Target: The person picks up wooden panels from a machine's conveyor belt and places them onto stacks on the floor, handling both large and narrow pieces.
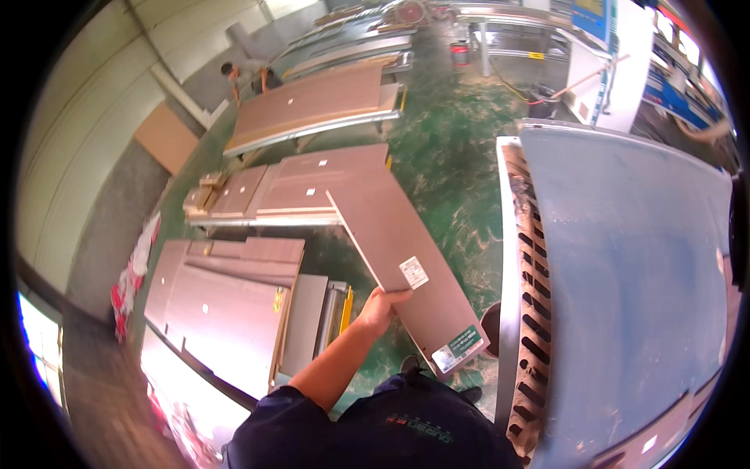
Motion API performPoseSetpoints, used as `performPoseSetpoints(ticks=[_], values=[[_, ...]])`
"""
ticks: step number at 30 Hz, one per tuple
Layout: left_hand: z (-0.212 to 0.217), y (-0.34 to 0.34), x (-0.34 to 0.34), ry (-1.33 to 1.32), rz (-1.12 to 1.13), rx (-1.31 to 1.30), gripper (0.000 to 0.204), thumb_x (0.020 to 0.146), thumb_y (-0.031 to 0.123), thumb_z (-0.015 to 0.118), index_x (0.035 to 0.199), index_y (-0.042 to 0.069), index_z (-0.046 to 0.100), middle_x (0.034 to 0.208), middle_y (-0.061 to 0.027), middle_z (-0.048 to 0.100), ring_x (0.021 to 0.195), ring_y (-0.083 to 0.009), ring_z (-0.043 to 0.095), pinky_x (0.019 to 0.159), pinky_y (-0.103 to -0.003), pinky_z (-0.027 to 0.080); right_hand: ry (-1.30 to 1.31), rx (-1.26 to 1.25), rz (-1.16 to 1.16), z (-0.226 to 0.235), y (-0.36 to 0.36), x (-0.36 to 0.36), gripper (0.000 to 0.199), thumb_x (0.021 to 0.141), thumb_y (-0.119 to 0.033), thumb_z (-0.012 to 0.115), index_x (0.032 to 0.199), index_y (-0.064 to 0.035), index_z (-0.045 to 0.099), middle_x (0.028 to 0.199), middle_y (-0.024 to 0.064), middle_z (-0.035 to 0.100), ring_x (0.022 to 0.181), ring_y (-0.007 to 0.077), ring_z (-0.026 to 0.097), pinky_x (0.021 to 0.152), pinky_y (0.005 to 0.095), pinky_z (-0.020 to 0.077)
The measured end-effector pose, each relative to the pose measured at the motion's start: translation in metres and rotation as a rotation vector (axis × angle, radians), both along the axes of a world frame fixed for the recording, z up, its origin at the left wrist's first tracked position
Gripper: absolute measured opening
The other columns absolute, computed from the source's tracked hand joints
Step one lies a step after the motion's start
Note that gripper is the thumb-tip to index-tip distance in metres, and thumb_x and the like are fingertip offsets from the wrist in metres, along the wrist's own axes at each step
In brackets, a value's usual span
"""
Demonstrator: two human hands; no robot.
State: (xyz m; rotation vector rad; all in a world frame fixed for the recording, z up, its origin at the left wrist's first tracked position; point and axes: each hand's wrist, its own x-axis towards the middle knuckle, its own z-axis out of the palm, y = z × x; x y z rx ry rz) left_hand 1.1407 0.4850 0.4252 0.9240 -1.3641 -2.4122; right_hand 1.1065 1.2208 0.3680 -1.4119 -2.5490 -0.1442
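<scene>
Brown rectangular panel [383, 227]: long, left of the blue-grey tabletop [633, 234]
Face: white square sticker [413, 272], green-and-white oblong sticker [458, 349]
Left hand [381, 308]: pinching panel's edge
Right hand: can't tell

Green floor [433, 129], pale wall [82, 117]; bright window [45, 359]

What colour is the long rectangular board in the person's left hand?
The long rectangular board is a muted greyish-pink brown, showing best in the head view.

two labels [414, 273] on one handheld board [390, 231]
</scene>
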Motion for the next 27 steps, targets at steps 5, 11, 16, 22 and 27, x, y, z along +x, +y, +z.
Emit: performPoseSetpoints(ticks=[5, 11, 16, 22, 27], values=[[-0.008, -0.016, 0.000, -0.026, -0.059, 0.035, 0.036, 0.081, 0.008, 0.057, 0.116, 0.000, 0.054, 0.109, -0.0094, 0.060, 0.101, -0.0230, 0.057, 0.086, -0.035, 0.044, -0.022, 0.033, 0.068, -0.015, -0.057, 0.043, 0.083, 0.079, -0.067, 0.044, 0.135, -0.0073, 0.031, 0.129, 0.0311, 0.033, 0.119, 0.0415, 0.036, 0.093, 0.0582, 0.0344], [-0.021, -0.039, -0.004, 0.026, -0.073, 0.071, 0.037, 0.080, 0.009, 0.058, 0.116, 0.000, 0.054, 0.110, -0.0095, 0.060, 0.102, -0.0230, 0.057, 0.088, -0.036, 0.042, -0.028, -0.014, 0.136, 0.019, -0.142, 0.069, 0.084, 0.078, -0.066, 0.047, 0.128, 0.0013, 0.040, 0.127, 0.0293, 0.040, 0.114, 0.0418, 0.044, 0.092, 0.0551, 0.0368], [-0.027, -0.050, -0.011, 0.002, -0.128, 0.077, 0.039, 0.078, 0.012, 0.060, 0.115, 0.000, 0.055, 0.108, -0.0105, 0.060, 0.099, -0.0240, 0.058, 0.085, -0.037, 0.044, -0.012, 0.030, 0.210, 0.016, -0.158, 0.088, 0.086, 0.073, -0.067, 0.055, 0.126, -0.0004, 0.043, 0.121, 0.0266, 0.048, 0.110, 0.0409, 0.048, 0.083, 0.0584, 0.0413], [-0.040, -0.054, -0.012, 0.037, -0.102, 0.066, 0.037, 0.078, 0.013, 0.061, 0.113, -0.001, 0.056, 0.105, -0.0106, 0.061, 0.098, -0.0239, 0.058, 0.083, -0.037, 0.044, 0.003, -0.023, 0.255, 0.033, -0.191, 0.095, 0.082, 0.073, -0.066, 0.056, 0.117, 0.0017, 0.049, 0.104, 0.0205, 0.056, 0.093, 0.0374, 0.055, 0.078, 0.0471, 0.0477], [-0.039, -0.056, -0.010, 0.010, -0.071, 0.072, 0.036, 0.079, 0.012, 0.060, 0.112, -0.001, 0.056, 0.106, -0.0108, 0.061, 0.099, -0.0238, 0.057, 0.081, -0.037, 0.044, -0.046, 0.118, 0.135, 0.014, -0.192, 0.140, 0.070, 0.075, -0.057, 0.059, 0.115, -0.0010, 0.049, 0.105, 0.0186, 0.054, 0.094, 0.0341, 0.055, 0.079, 0.0466, 0.0464]])
